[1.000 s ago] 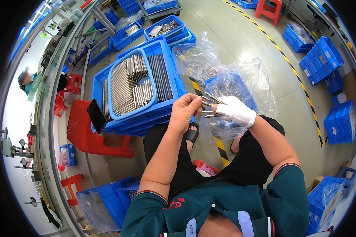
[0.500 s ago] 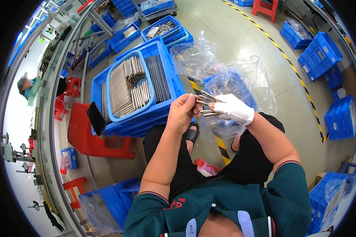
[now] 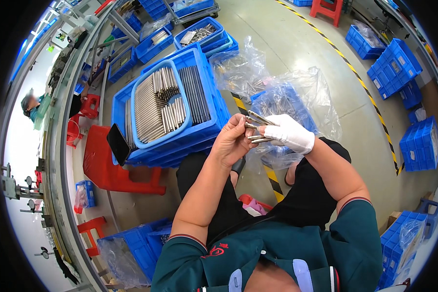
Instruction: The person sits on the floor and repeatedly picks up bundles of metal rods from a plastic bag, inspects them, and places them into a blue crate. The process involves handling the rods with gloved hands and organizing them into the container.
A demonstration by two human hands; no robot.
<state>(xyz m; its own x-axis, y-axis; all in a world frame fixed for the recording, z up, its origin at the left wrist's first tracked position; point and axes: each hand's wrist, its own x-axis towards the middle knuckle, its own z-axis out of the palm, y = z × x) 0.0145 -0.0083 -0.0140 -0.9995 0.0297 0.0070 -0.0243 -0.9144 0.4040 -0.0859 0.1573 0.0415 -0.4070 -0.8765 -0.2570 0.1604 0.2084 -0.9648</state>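
Observation:
Several slim silver metal rods (image 3: 259, 117) fan out from my right hand (image 3: 291, 135), which wears a white glove and is closed around them. My bare left hand (image 3: 231, 138) meets them from the left, thumb and fingers pinched at the ends of the rods. Left of my hands, a light blue tray (image 3: 189, 111) carries rows of similar silver rods (image 3: 148, 112), with a gap in its middle. That tray rests on a stack of blue crates (image 3: 216, 104), where dark rods (image 3: 194, 95) lie along the tray's right side.
Beyond my right hand stands a blue crate (image 3: 304, 116) draped in clear plastic (image 3: 328, 109), with metal pieces inside. A dark flat device (image 3: 118, 145) leans at the stack's near left corner, by a red stool (image 3: 100, 160). More blue crates (image 3: 394, 68) line the right side.
My left hand has shifted slightly to the right, closer against the rod ends. My right hand has hardly moved and keeps its hold on the rods.

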